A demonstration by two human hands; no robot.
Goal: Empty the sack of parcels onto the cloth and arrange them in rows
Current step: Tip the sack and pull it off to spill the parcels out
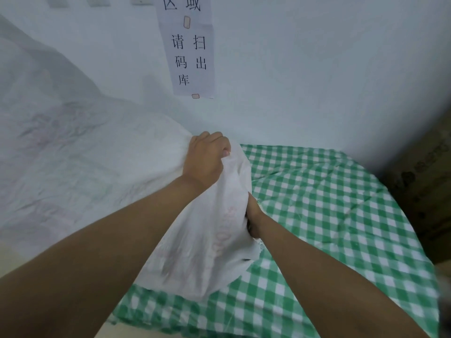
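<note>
Fingers of left hand curled round bunched top of white woven sack at frame centre, right hand gripping sack fabric lower down, fingers hidden, sack bulk filling left, resting on green checked cloth at lower right, paper sign on wall above.

The sack is big, white and woven, crumpled, with faint pinkish print. Its bulk lies at the left against the wall, and one gathered end reaches over the edge of the cloth. That end is bunched between both hands: the left hand grips it from above with fingers curled over the fold, and the right hand holds it from the right side, mostly hidden by the fabric. The cloth is green-and-white checked, creased, spread flat at the right. No parcels show.
</note>
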